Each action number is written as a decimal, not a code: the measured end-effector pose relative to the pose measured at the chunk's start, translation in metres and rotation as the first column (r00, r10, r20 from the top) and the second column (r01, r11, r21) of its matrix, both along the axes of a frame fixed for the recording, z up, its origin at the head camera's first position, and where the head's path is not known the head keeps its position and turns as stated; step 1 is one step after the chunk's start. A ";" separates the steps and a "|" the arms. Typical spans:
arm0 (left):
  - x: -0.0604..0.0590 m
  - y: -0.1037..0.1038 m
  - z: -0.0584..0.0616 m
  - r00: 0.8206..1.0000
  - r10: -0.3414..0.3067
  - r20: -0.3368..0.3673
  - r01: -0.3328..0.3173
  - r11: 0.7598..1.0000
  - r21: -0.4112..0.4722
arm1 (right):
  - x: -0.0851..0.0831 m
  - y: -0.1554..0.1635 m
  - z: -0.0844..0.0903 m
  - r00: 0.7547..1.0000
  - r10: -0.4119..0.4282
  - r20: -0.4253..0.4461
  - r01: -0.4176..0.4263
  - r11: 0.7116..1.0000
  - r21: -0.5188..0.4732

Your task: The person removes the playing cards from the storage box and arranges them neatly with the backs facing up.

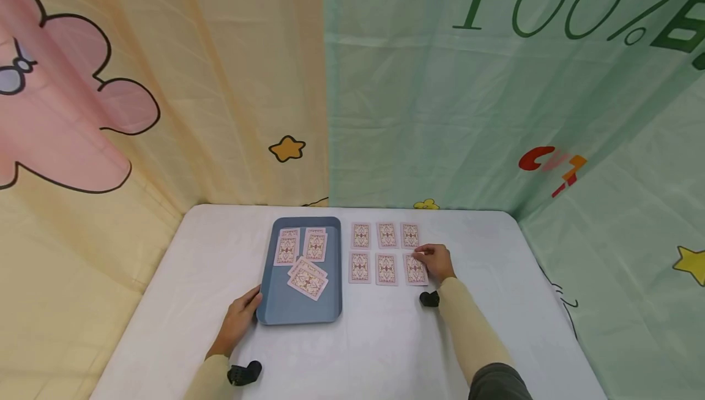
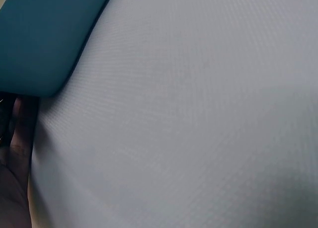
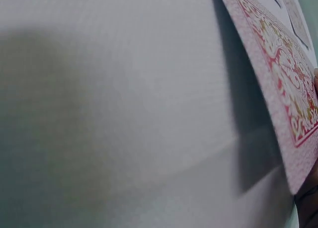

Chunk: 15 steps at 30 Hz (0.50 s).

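Note:
My right hand (image 1: 436, 262) pinches a playing card (image 1: 415, 270) by its upper right part, at the right end of the nearer row. In the right wrist view that patterned card (image 3: 285, 64) is tilted, one edge raised over the white cloth with a shadow under it. A blue-grey tray (image 1: 275, 308) lies left of the rows, and my left hand (image 1: 240, 317) grips its left rim near the front corner. Fingers reach under the tray's edge (image 2: 49, 49) in the left wrist view. Overlapping face-down cards (image 1: 307, 282) lie in the tray in three groups.
Three face-down cards (image 1: 387, 235) form the back row on the white table (image 1: 385, 351). Two more, including the middle card (image 1: 387, 270), lie left of my right hand. Printed curtains (image 1: 413, 112) stand behind and beside the table. A black wrist camera (image 1: 245, 374) sits on my left wrist.

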<state>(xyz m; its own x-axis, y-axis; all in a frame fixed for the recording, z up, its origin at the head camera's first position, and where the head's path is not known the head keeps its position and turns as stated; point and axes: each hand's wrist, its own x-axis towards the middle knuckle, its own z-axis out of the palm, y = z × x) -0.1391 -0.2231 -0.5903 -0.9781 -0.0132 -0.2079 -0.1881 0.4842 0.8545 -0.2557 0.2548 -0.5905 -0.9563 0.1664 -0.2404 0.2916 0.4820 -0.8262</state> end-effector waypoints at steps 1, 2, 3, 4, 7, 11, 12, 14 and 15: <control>0.000 0.000 0.000 1.000 0.004 0.000 -0.004 1.000 0.006 | 0.000 0.000 0.000 1.000 -0.004 0.006 0.004 1.000 0.000; 0.000 0.000 -0.001 1.000 0.003 0.002 -0.003 1.000 0.009 | 0.000 0.000 0.000 1.000 -0.004 0.009 0.004 1.000 0.006; 0.000 0.000 -0.001 1.000 0.004 0.002 -0.004 1.000 0.010 | 0.000 0.000 0.000 1.000 -0.008 0.014 0.008 1.000 0.007; 0.000 0.000 -0.002 1.000 0.001 0.003 -0.001 1.000 0.009 | 0.000 0.000 0.000 1.000 -0.009 0.017 0.009 1.000 0.011; 0.001 0.000 -0.003 1.000 -0.001 0.009 0.001 1.000 0.017 | 0.001 0.001 0.001 1.000 -0.013 0.014 0.013 1.000 0.017; 0.001 0.001 -0.001 1.000 -0.005 0.008 0.004 1.000 0.017 | 0.002 0.002 0.003 1.000 -0.005 0.002 0.005 1.000 0.028; 0.001 0.001 -0.001 1.000 -0.003 0.009 0.003 1.000 0.019 | 0.002 0.002 0.003 1.000 0.000 -0.008 0.000 0.999 0.037; 0.001 0.001 -0.001 1.000 0.000 0.012 0.000 1.000 0.018 | 0.003 0.003 0.004 0.999 0.015 -0.034 -0.013 0.998 0.062; 0.001 0.000 0.000 1.000 0.001 0.013 -0.002 1.000 0.020 | 0.003 0.004 0.004 0.999 0.021 -0.049 -0.017 0.997 0.077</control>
<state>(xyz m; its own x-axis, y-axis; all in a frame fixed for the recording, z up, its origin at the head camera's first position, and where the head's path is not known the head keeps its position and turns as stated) -0.1385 -0.2228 -0.5906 -0.9753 -0.0103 -0.2207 -0.1999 0.4664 0.8617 -0.2527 0.2584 -0.5861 -0.9698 0.1645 -0.1801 0.2417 0.5493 -0.7999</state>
